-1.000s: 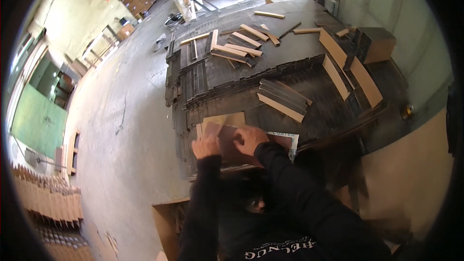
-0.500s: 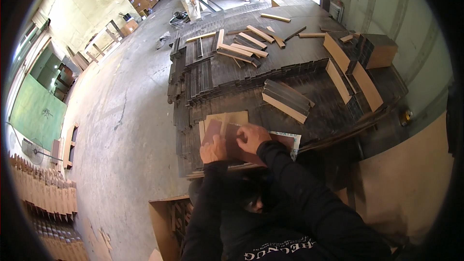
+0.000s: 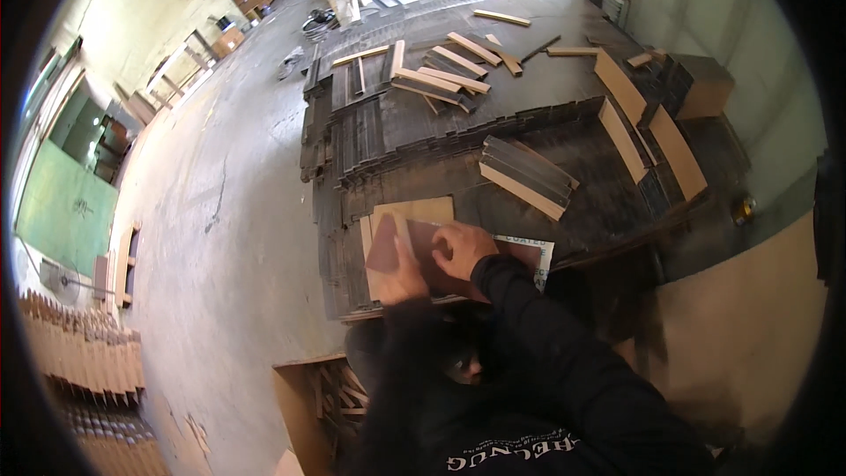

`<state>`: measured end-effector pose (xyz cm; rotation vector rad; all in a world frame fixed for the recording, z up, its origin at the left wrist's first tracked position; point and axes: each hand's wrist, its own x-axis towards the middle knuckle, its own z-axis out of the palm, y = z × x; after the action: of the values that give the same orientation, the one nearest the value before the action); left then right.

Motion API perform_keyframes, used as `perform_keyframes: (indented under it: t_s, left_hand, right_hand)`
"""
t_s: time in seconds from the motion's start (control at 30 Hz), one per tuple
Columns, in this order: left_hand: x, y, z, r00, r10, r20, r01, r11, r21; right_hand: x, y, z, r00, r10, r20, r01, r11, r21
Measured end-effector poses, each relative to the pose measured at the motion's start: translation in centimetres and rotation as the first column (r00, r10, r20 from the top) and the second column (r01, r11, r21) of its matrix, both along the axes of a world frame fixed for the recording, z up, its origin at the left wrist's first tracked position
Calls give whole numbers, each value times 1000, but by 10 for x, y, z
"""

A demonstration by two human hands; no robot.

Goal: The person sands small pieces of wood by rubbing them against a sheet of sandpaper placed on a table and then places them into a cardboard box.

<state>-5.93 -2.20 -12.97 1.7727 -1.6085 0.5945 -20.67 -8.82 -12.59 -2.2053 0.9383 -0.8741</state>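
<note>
A reddish-brown sheet of sandpaper (image 3: pixel 382 253) lies at the near edge of the dark stack, its right end showing a white printed backing (image 3: pixel 545 256). My left hand (image 3: pixel 405 280) is closed round the lower part of a narrow pale wood strip (image 3: pixel 403 231), upright on the sheet. Close beside it, my right hand (image 3: pixel 464 251) rests over the sandpaper with fingers curled in; whatever lies between them is hidden. Beneath the sheet a tan board (image 3: pixel 432 209) sticks out at the far side.
A bundle of dark-faced strips (image 3: pixel 526 178) lies beyond my right hand. Several loose strips (image 3: pixel 458 62) are scattered farther back on the stack. Longer boards (image 3: pixel 677 152) and a dark block (image 3: pixel 705 86) stand at right. A box of offcuts (image 3: pixel 300 397) sits on the floor at lower left.
My left hand has shifted slightly right and toward me and turned, with the wood strip in it. My right hand stays in nearly the same place on the sandpaper.
</note>
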Motion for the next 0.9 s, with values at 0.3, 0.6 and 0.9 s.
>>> perform_keyframes:
  t_s: [0.3,0.6,0.9]
  left_hand:
    - [48,-8,5,903,382,197,-430,787,442]
    - [71,165,-16,832,523,188,-520,614,594]
    - [106,279,-21,548,717,431,-831,523,188]
  right_hand:
    - [11,6,7,999,31,-41,-29,998,59]
    - [13,8,6,998,25,53,-28,999,45]
    - [16,7,-15,987,-23,157,34,997,-64]
